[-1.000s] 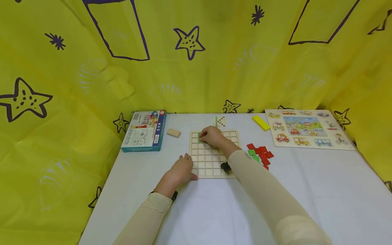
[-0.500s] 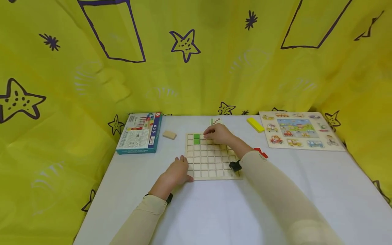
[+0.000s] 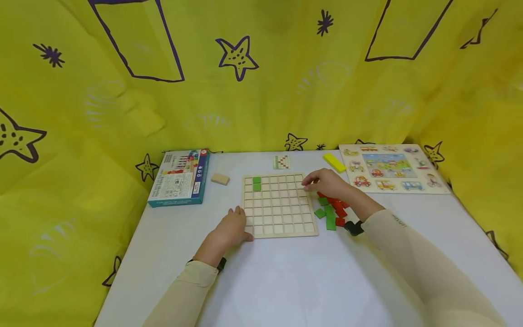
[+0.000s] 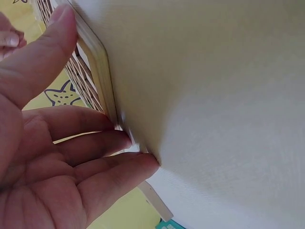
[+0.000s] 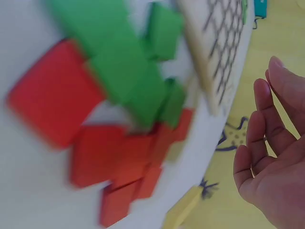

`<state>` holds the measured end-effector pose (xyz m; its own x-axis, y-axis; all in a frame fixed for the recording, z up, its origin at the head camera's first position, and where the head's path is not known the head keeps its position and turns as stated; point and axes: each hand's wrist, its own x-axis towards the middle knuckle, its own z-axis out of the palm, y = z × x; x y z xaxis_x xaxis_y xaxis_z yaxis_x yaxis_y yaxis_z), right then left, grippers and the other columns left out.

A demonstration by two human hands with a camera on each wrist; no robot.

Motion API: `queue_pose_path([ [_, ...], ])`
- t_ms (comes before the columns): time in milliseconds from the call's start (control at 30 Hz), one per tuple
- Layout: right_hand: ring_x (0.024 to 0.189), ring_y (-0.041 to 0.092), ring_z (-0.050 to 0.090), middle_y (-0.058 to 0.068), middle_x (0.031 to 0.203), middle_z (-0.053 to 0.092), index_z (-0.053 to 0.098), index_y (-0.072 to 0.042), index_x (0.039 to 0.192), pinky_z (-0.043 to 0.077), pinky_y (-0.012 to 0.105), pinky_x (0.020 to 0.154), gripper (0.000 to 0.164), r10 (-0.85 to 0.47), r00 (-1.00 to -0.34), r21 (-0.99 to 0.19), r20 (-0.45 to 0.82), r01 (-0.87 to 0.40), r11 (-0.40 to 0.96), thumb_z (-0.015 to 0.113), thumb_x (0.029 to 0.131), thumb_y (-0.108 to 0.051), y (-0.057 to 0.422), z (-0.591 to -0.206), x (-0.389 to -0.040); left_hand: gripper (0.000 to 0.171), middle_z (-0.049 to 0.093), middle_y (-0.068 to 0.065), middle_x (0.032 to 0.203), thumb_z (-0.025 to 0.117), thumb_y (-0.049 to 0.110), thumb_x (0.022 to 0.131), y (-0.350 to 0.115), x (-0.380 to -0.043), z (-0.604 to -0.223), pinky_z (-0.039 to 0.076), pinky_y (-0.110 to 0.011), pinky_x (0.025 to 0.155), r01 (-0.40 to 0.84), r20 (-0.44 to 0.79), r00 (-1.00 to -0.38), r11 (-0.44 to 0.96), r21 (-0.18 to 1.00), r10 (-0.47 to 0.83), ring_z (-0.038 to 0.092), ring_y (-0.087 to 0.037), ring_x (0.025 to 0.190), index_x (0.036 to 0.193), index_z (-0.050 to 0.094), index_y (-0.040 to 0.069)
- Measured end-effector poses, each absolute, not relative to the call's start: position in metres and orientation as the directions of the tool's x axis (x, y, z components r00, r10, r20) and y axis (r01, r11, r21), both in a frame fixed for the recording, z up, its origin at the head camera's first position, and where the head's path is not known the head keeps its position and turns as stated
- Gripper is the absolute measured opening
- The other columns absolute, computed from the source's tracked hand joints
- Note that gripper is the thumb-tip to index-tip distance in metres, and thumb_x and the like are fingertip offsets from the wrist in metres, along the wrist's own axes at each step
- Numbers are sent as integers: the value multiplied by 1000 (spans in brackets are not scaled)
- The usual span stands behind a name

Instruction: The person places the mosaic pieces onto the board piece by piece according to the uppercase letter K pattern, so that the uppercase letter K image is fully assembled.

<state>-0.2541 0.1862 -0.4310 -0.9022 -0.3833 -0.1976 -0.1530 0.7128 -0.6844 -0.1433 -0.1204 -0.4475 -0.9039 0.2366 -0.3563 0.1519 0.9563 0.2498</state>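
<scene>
A wooden grid board lies on the white table with two green square tiles in its upper left cells, one behind the other. At its near left corner my left hand rests, fingers extended along the left side and thumb at the front edge; the left wrist view has the fingertips right at the wood. My right hand hovers by the board's far right side, fingers loosely bent, with nothing visible between them. Below it lies a loose pile of red tiles and green tiles.
A teal-edged box and a plain wooden block lie left of the board. Behind it is a small pattern card. A yellow block and a vehicle puzzle board occupy the back right, before a yellow curtain.
My right hand has let go of a green tile in the grid's upper left and travelled right, past the board toward the tile pile. My left hand has stayed at the corner.
</scene>
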Motion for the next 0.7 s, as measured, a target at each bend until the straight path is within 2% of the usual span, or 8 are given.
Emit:
queue_pose_path([
  [300, 88, 23, 55, 6, 102, 70, 75, -8, 113, 47, 32, 75, 23, -342, -907, -667, -245, -98, 738, 72, 95, -22, 222, -450, -238, 93, 33, -34, 153, 80, 35, 86, -121, -143, -449, 34, -51, 114, 167, -360, -901, 960, 225, 241, 32, -49, 142, 145, 34, -20],
  [567, 94, 23, 56, 9, 110, 70, 76, -8, 111, 48, 34, 81, 19, -363, -911, -669, -195, -147, 728, 74, 93, -12, 236, -463, -228, 93, 32, -33, 154, 80, 36, 86, -121, -143, -448, 35, -50, 114, 165, -362, -901, 961, 223, 239, 32, -49, 142, 146, 34, -19],
  [700, 95, 25, 55, 9, 108, 70, 77, -8, 111, 47, 36, 81, 19, -389, -910, -610, -145, -227, 759, 73, 92, -9, 238, -467, -225, 93, 32, -33, 155, 80, 34, 86, -121, -143, -450, 34, -51, 114, 152, -365, -901, 959, 241, 235, 31, -48, 143, 147, 33, -18],
])
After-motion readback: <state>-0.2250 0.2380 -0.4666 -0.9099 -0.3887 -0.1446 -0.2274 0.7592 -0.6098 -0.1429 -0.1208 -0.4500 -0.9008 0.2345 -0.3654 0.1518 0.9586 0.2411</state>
